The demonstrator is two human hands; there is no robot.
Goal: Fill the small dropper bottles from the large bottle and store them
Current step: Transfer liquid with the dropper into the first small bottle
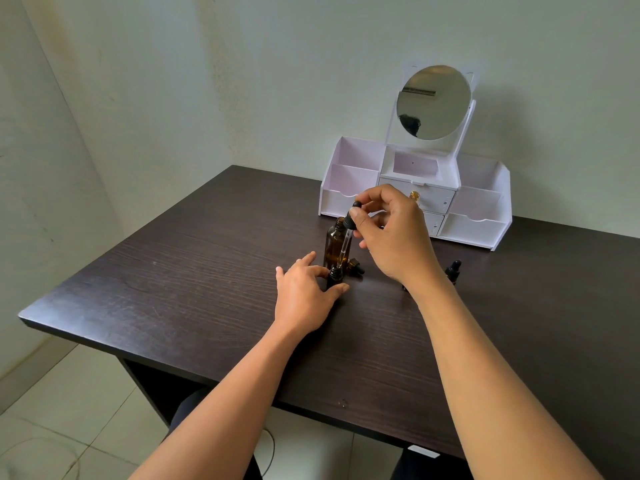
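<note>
- Dark wood-grain table (173,289) against a pale wall, tiled floor below.
- Right hand (391,233): thumb and forefinger tips (355,213) pinch the black rubber bulb of a dropper (348,237). The other fingers are loosely curled behind it.
- The dropper's glass tube points down, with its tip just above the mouth of the small bottle (335,277). Can't tell if there's liquid in the tube, since amber glass sits right behind it.
- Left hand (304,296): thumb and forefinger (320,270) wrap narrowly round the small bottle and steady it upright on the table. The heel of the hand rests on the wood.
- Large bottle (334,242): amber, uncapped, standing just behind the small one and close to touching it.
- A gold-collared cap (356,266) lies on its side just right of the small bottle.
- A second dropper bottle (453,270), capped, stands further right beyond the right wrist. Fill level not readable.
- White organizer (478,230) with a round mirror (433,102) stands at the back of the table, well apart from the bottles. No bottle shows in its visible compartments.
- Progress, as a judgement: early to middle. One small bottle is being filled now. Capping it, dealing with the second bottle and storing them all look left to do.
</note>
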